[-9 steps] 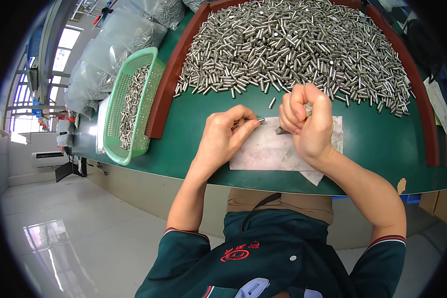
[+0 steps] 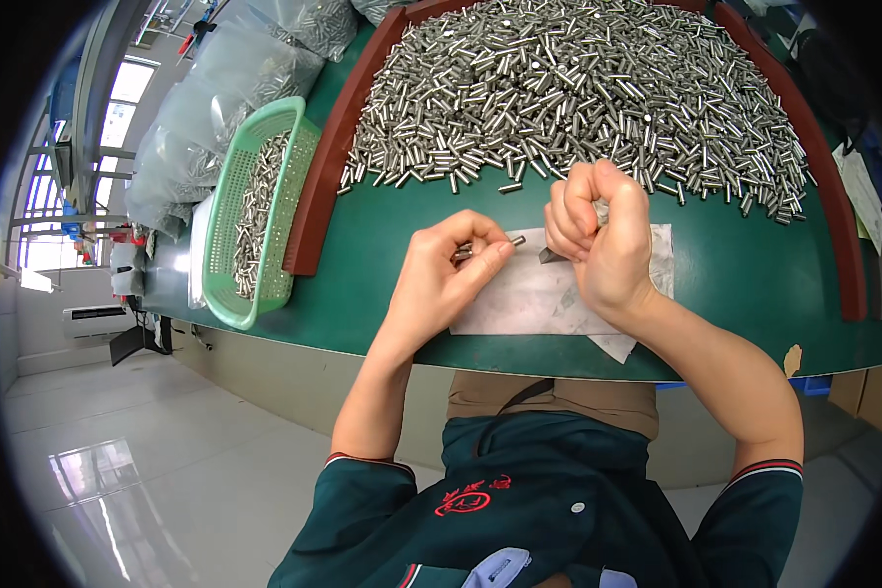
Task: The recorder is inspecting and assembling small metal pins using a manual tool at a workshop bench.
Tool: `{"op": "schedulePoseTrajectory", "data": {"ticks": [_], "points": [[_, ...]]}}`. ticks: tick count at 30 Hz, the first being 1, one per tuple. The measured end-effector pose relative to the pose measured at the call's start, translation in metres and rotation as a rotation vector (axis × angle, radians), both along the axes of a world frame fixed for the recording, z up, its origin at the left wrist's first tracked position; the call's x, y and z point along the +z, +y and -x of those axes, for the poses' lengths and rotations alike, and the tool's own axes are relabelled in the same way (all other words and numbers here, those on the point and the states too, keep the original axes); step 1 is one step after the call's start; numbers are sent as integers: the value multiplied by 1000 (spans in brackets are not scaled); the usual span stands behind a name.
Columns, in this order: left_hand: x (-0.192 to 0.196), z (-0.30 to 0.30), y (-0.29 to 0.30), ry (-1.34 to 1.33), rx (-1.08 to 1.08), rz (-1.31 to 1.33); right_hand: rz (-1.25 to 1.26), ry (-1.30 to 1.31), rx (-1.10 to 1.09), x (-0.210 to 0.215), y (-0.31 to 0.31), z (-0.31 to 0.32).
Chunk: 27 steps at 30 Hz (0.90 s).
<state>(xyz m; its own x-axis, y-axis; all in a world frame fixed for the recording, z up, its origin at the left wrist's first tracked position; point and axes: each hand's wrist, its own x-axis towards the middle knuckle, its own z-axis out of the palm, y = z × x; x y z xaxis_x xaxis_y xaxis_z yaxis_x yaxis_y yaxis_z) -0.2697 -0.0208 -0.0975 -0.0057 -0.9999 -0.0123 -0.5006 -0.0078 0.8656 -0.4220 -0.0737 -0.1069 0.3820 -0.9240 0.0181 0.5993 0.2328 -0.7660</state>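
My left hand (image 2: 441, 269) is closed, with a short shiny metal pin (image 2: 517, 241) sticking out from between thumb and forefinger. More pins (image 2: 464, 252) show inside its curled fingers. Raised to the right of it, my right hand (image 2: 608, 240) is a fist around what looks like a greyish cloth (image 2: 549, 256); a dark corner pokes out below the fingers, and most of it is hidden. Both hands are over a stained white sheet (image 2: 519, 304) near the table's front edge. Beyond them spreads a large heap of metal pins (image 2: 578, 98).
Dark red rails (image 2: 309, 220) border the heap on the green table (image 2: 755, 284). To the left stands a light green basket (image 2: 223, 220) holding pins. Clear plastic bags (image 2: 181, 137) of pins lie behind it. Some papers (image 2: 860, 196) rest at the far right.
The loose pin that lay apart in front of the heap has left that spot; one now lies farther up and left at the heap's edge. Both hands keep their grips, barely moved.
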Motion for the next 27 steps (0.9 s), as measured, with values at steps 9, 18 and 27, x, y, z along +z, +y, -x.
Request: {"op": "schedulePoseTrajectory", "data": {"ticks": [9, 18, 27], "points": [[-4, -11, -8, 1241, 45, -428, -30, -48, 10, -1, 1, 0], [3, -9, -11, 1194, 228, -367, -34, -50, 2, 0, 1, 0], [-1, -1, -44, -288, 3, 108, -50, -49, 10, 1, -1, 2]]}}
